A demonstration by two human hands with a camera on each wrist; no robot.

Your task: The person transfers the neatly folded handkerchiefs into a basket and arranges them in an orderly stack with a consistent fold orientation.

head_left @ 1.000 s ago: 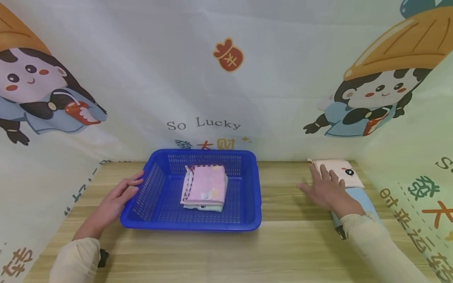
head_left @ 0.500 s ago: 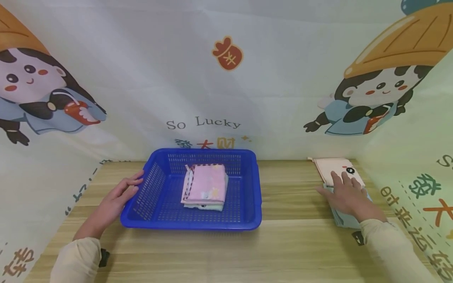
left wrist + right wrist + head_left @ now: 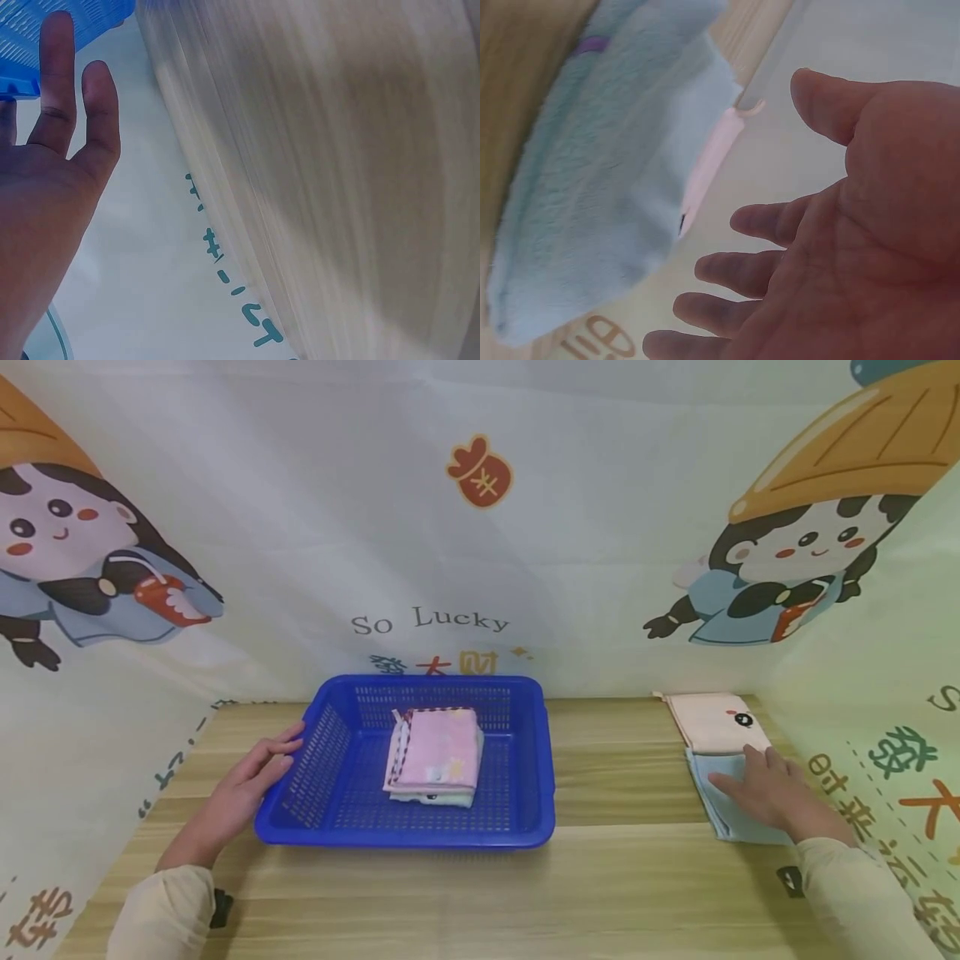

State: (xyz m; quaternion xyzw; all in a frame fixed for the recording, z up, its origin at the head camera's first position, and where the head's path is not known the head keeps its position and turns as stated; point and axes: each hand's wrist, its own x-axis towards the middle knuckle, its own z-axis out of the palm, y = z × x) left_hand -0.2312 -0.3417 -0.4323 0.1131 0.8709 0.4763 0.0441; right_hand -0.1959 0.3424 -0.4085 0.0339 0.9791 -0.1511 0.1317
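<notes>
My left hand (image 3: pixel 243 785) rests its fingers against the left wall of a blue plastic basket (image 3: pixel 405 839). In the left wrist view those fingers (image 3: pixel 57 75) are fairly straight along the basket's outside. Folded inside the basket lies a pink towel (image 3: pixel 442 747) with a checked edge, on top of a whitish one. At the right, my right hand (image 3: pixel 772 789) hovers over a folded light blue towel (image 3: pixel 738 828), fingers spread. The right wrist view shows the palm facing the blue towel (image 3: pixel 615 187), with a gap between. Just behind it is a folded peach towel (image 3: pixel 708 724) with a face print.
A wood-grain table (image 3: pixel 465 902) carries everything. A white printed cloth (image 3: pixel 600 527) with cartoon figures closes off the back and both sides. The basket's back rim stands near the back cloth, and the peach towel lies near the back right corner.
My right hand has moved from the peach towel toward me and to the right, over the blue towel, which now shows more. My left hand and the basket have stayed put.
</notes>
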